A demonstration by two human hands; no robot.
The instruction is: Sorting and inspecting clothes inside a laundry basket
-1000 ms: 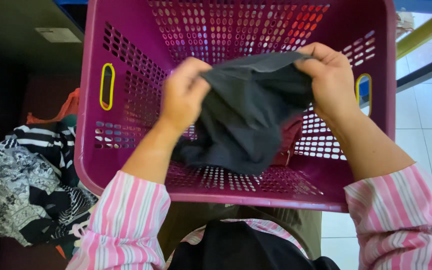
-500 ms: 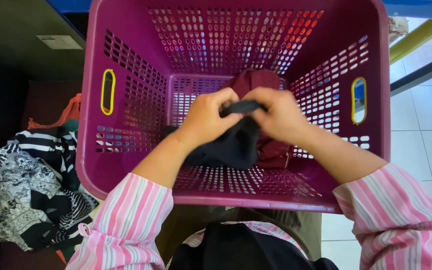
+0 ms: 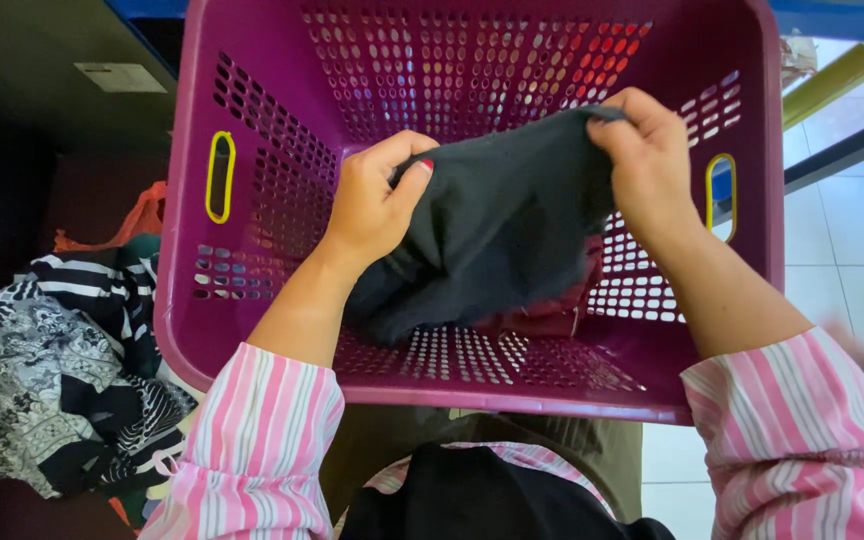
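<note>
Magenta plastic laundry basket (image 3: 252, 330) fills your view, a patterned clothes pile (image 3: 62, 380) beside its left wall. Inside it you hold up a dark cloth (image 3: 497, 230), left hand (image 3: 372, 205) and right hand (image 3: 647, 160) fingers clamped on its top edge.

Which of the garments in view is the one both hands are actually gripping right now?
The plain dark grey garment, stretched between the left hand and right hand over the purple basket. The striped and patterned clothes lie untouched left of the basket.
</note>
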